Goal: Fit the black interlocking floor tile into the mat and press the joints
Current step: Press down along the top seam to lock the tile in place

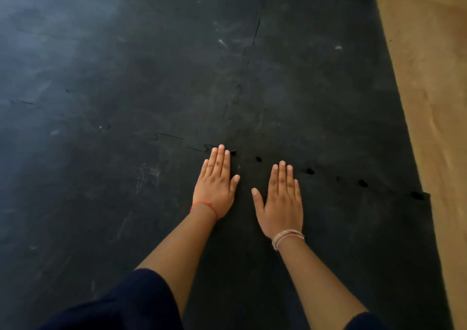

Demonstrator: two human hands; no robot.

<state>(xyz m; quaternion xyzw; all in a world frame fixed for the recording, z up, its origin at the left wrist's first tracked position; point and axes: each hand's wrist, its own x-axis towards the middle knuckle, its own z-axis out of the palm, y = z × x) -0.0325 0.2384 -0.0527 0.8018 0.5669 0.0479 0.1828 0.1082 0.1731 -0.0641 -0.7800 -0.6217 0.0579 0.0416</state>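
The black interlocking tile (341,241) lies flat at the near right, joined to the black mat (151,64) that fills most of the view. Its far joint (310,172) runs from the centre down to the right edge, with small dark gaps between the teeth. My left hand (216,185) lies palm down, fingers together, its fingertips at the joint near the corner where several tiles meet. Palm down as well, my right hand (281,201) rests flat on the tile just below the joint. Neither hand holds anything.
A bare wooden floor (429,89) runs along the mat's right edge. Another seam (256,34) goes away from the corner toward the far side. My dark-clothed knee (121,307) is at the bottom left.
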